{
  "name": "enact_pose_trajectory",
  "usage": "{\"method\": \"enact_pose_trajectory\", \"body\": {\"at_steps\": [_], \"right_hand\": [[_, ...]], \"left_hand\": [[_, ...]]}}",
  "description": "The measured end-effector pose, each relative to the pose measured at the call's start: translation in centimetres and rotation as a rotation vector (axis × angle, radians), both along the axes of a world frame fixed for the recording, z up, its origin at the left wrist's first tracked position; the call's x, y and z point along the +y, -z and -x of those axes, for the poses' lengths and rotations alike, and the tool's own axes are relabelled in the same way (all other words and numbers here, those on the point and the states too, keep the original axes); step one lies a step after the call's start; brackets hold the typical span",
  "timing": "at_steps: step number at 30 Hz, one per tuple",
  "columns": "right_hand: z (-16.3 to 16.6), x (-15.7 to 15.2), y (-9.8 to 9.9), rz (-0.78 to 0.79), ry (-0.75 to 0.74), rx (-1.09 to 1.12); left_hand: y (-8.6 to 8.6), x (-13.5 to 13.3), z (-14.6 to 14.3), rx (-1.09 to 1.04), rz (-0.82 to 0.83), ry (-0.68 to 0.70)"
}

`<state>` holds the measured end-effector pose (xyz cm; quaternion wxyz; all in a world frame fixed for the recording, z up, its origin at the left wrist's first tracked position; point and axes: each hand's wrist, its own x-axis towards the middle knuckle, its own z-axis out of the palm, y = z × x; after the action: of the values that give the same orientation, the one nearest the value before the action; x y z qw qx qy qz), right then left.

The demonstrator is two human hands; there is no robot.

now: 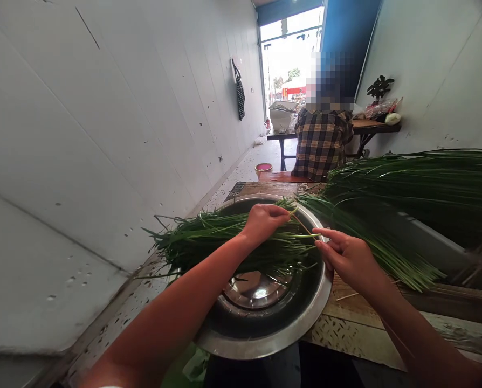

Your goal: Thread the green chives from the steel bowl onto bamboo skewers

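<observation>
A bundle of long green chives (208, 237) lies across a large steel bowl (265, 318), leaf tips pointing left. My left hand (265, 221) is closed over the stalks above the bowl, pinching a stalk end. My right hand (346, 256) is just to the right, fingers pinched on the pale end of a single chive stalk (305, 235) that runs between both hands.
A big heap of uncleaned chives (419, 194) fills the wooden table (346, 318) on the right. A person in a plaid shirt (322, 143) sits ahead at another table. A pink bucket (263, 168) stands on the floor. White wall panels close in on the left.
</observation>
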<state>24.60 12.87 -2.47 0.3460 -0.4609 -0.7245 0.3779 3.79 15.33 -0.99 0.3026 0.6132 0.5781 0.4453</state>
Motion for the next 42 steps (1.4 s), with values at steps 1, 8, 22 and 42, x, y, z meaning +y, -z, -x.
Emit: {"method": "enact_pose_trajectory", "body": {"at_steps": [1,8,22,42], "right_hand": [[0.0,0.0,0.0,-0.008,0.004,-0.006],[-0.1,0.3,0.4,-0.029,-0.002,-0.02],[-0.2,0.5,0.6,-0.048,0.01,-0.057],[-0.3,0.6,0.9,0.003,-0.038,0.01]], "left_hand": [[0.0,0.0,0.0,-0.002,-0.003,-0.003],[-0.1,-0.1,-0.3,-0.014,-0.007,-0.049],[0.3,0.2,0.0,0.028,-0.048,-0.018],[-1.5,0.4,1.0,0.534,-0.125,0.11]]}}
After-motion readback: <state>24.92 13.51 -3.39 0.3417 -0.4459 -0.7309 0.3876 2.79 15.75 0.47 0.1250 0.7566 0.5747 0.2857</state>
